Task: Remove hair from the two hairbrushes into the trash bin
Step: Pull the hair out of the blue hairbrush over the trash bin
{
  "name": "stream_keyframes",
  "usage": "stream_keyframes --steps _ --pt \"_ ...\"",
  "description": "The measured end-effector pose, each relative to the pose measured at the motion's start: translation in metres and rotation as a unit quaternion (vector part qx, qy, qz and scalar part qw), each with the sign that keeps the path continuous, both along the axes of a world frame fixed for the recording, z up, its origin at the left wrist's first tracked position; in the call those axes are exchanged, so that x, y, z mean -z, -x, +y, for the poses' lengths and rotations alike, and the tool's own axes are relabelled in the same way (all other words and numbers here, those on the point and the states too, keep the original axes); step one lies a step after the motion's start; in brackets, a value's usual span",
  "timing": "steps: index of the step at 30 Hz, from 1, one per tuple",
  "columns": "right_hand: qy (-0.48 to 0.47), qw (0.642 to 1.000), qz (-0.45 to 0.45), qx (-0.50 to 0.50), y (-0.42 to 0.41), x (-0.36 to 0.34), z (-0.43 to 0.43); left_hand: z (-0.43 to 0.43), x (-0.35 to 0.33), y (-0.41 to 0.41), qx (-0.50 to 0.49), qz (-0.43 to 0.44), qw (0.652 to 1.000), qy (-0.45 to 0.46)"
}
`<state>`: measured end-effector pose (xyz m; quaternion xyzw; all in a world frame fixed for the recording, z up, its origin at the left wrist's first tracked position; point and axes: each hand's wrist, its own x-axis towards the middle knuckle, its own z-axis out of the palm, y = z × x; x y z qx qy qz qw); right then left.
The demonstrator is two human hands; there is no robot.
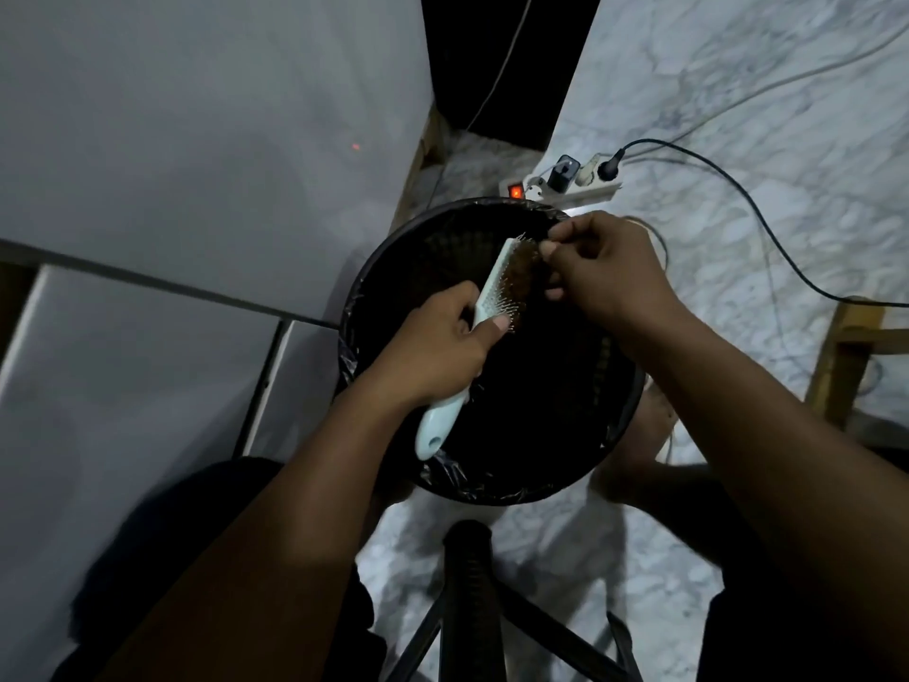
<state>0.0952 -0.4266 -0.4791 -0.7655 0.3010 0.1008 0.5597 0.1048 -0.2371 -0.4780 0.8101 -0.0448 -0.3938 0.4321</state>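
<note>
My left hand [435, 347] grips a white hairbrush [492, 287] by the neck of its handle and holds it tilted over the round black trash bin [610, 386]. A clump of brown hair [524, 260] sits in the metal bristles near the brush tip. My right hand [605, 268] pinches that hair with thumb and fingers at the top end of the brush. The bin is lined with a dark plastic bag, and its inside is too dark to see. Only one hairbrush is in view.
A white power strip [565, 187] with a lit red switch and several plugs lies on the marble floor behind the bin. A black cable [767, 228] runs right. A grey table surface [196, 140] fills the left. A wooden stool leg [836, 361] stands at right, and a dark chair base [467, 607] below.
</note>
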Motion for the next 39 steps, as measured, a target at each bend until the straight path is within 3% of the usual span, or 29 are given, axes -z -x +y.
stream_keyframes --steps 5,12,19,21,25,29,34,36,39 --pt "0.002 1.000 -0.001 -0.026 0.001 -0.002 0.003 -0.009 -0.001 0.003 0.007 -0.010 1.000 0.016" --pt "0.049 0.998 -0.005 0.033 0.005 -0.003 -0.012 -0.019 -0.007 0.006 -0.019 0.016 0.998 0.066" --pt "-0.131 0.983 -0.006 0.131 0.004 -0.008 -0.007 -0.021 -0.005 0.003 -0.050 0.032 0.996 0.064" --pt "-0.147 0.983 -0.003 0.114 0.005 -0.005 -0.008 -0.021 -0.004 0.004 -0.042 0.031 0.997 0.058" --pt "-0.061 0.998 -0.009 0.028 0.012 -0.005 -0.007 -0.022 -0.007 0.005 -0.018 0.024 0.998 0.062" --pt "0.003 0.998 -0.016 0.064 0.014 -0.007 -0.007 -0.022 -0.009 0.005 -0.030 0.025 0.998 0.053" --pt "-0.137 0.977 0.003 0.163 0.005 -0.007 0.004 -0.019 -0.007 0.000 -0.079 0.054 0.995 0.027" --pt "-0.161 0.977 0.007 0.143 0.004 -0.005 0.005 -0.019 -0.005 0.000 -0.084 0.054 0.995 0.023" --pt "-0.075 0.997 -0.010 -0.005 0.009 0.000 0.005 -0.019 -0.001 0.001 -0.071 0.038 0.997 0.019"
